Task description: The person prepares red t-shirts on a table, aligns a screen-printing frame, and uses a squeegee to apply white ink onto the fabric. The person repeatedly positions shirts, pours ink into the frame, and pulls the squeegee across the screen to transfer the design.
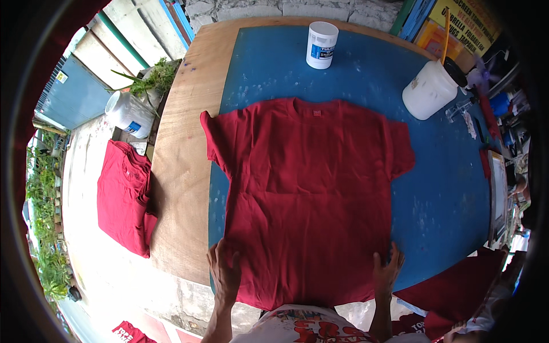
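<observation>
A dark red T-shirt (311, 194) lies spread out on the blue table mat (440, 188), its neckline at the far side and its hem toward me. Creases run across its middle. My left hand (225, 268) rests at the shirt's lower left edge, fingers apart and holding nothing. At the lower right edge is my right hand (387, 270), also with its fingers spread and nothing gripped. Both sleeves lie out to the sides, the left one partly over bare plywood.
Folded red shirts (124, 197) lie left of the plywood board (183, 171). A white tub (321, 46) stands at the back; a white jar (429, 91) with a dark rim sits back right. Another white jar (130, 114) stands left, near plants. A person's hand (454, 331) shows lower right beside red cloth.
</observation>
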Demonstrator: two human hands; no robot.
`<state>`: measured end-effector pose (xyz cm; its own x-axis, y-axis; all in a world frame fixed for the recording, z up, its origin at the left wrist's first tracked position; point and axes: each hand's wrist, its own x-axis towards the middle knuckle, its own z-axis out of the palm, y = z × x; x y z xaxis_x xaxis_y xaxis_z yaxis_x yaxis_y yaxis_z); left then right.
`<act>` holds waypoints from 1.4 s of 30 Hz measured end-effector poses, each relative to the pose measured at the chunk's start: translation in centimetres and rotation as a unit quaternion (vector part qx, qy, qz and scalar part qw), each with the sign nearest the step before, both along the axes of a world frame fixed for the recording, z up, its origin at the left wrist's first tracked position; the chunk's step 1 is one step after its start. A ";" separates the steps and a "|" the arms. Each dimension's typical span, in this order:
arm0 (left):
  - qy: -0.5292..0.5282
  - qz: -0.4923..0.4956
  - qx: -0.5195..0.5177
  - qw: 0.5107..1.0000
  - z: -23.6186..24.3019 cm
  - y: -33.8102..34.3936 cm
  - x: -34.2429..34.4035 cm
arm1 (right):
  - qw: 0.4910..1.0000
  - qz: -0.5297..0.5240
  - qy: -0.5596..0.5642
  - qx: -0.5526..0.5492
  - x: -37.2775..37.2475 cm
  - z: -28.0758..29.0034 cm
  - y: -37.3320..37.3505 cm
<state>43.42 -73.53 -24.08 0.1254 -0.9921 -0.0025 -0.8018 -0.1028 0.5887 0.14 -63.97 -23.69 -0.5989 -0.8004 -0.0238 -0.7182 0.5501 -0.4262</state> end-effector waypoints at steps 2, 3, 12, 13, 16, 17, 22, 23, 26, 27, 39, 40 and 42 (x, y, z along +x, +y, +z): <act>0.027 0.035 0.022 0.999 1.1 5.4 0.4 | 0.994 -0.062 -0.085 0.022 1.0 0.3 6.0; 0.037 0.042 0.013 0.998 1.3 6.6 0.5 | 0.993 -0.052 -0.109 -0.006 1.0 -0.1 7.5; 0.057 0.045 -0.088 0.994 0.6 7.4 3.0 | 0.977 0.021 -0.214 -0.012 -3.7 -0.6 9.5; 0.065 0.056 -0.087 0.993 0.4 7.6 3.1 | 0.975 0.011 -0.219 -0.041 -3.6 -0.7 9.7; 0.090 0.086 -0.074 0.989 -0.4 8.4 3.7 | 0.975 0.031 -0.211 -0.060 -3.9 -1.3 10.5; 0.098 0.099 -0.065 0.988 -0.7 8.6 3.9 | 0.977 0.045 -0.198 -0.067 -4.1 -1.7 10.7; 0.028 0.079 0.002 0.996 -2.3 9.2 4.3 | 0.995 0.036 -0.079 -0.040 -4.9 -4.3 11.6; 0.019 0.076 -0.003 0.997 -2.5 9.5 4.2 | 0.996 0.039 -0.062 -0.043 -5.0 -4.9 11.8; 0.016 0.068 -0.011 0.998 -2.7 10.3 4.2 | 0.998 0.039 -0.013 -0.044 -5.3 -6.0 12.2; 0.025 0.073 -0.001 0.997 -2.8 10.7 4.4 | 0.999 0.029 -0.008 -0.031 -5.4 -6.1 12.3; 0.030 0.149 0.037 0.988 -10.4 29.1 19.4 | 0.884 0.280 0.374 -0.025 13.9 0.4 -4.9; 0.024 0.158 0.120 0.980 -11.9 32.4 22.5 | 0.896 0.287 0.329 -0.086 16.4 -1.0 -8.1; -0.013 0.172 0.147 0.974 -14.7 40.6 28.4 | 0.905 0.305 0.270 -0.126 19.3 -3.7 -11.8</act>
